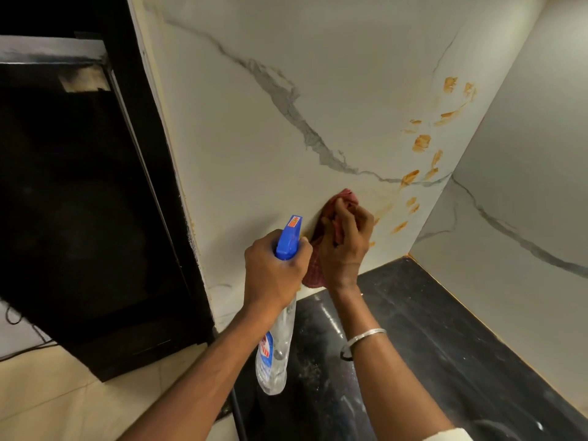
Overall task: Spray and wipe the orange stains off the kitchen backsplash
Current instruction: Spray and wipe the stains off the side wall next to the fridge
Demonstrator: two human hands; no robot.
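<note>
1. One black panel fills the left, its detail lost in darkness, and meets the edge of the backsplash
2. One spray bottle: the left grip is curled round its neck, blue nozzle toward the backsplash; the label is partly hidden
3. One red cloth: the right grip bunches it and presses it low on the backsplash; both hands cover its middle
4. Orange stains: over a dozen, banded upward right of the cloth; the faint ones are hard to count
5. One black surface lies below; one silver bangle rings the right wrist
</note>
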